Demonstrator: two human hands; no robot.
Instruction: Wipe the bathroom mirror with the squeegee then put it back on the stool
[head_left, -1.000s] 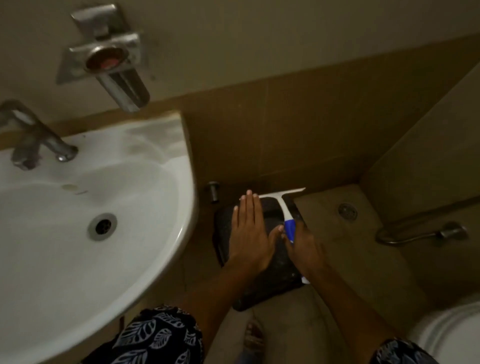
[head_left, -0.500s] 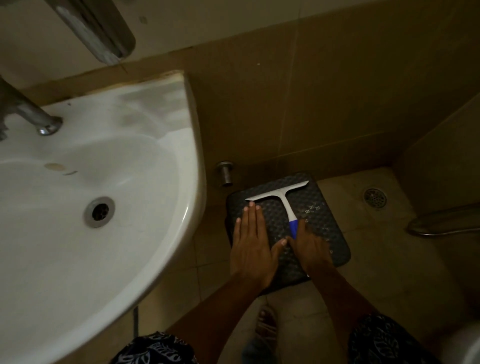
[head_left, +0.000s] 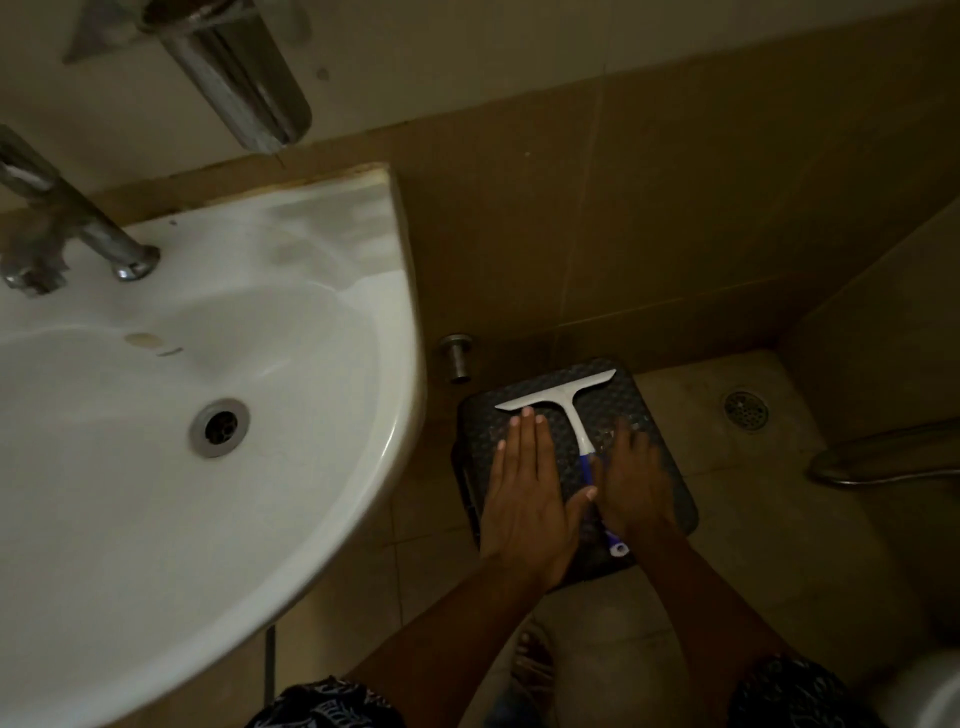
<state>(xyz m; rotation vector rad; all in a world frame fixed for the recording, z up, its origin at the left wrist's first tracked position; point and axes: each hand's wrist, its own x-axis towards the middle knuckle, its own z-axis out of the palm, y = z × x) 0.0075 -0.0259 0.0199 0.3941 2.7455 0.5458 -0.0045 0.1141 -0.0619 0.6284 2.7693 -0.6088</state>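
Squeegee (head_left: 569, 402): lies flat on top of the dark stool (head_left: 660, 415), white blade toward the wall, blue handle end pointing back at the person.
Stool: sits on the tiled floor (head_left: 727, 519) just beside the white sink (head_left: 156, 467), close to the wall.
Left hand (head_left: 524, 499): flat and spread, palm down on the stool top left of the handle, gripping nothing; fingertips reach the blade's left end.
Right hand (head_left: 634, 483): palm down to the right of the handle, fingers loosely extended; the light is dim, so whether the thumb side touches the handle is hard to say, but it does not look closed round it.
Step in hand: judged either the pick-up at the start or the set-down at the end; the mirror is out of view, so this moment cannot settle which.
Doing it well, if picking up: wrap the right hand round the blue grip, lift straight up, and keep the left hand pressing the stool so it does not slide.
Doing it well, if setting down: leave the whole tool resting within the stool's edges, handle not overhanging, then lift both hands away without nudging it.
Risk: the handle tip lies near the stool's front edge and could be knocked off.
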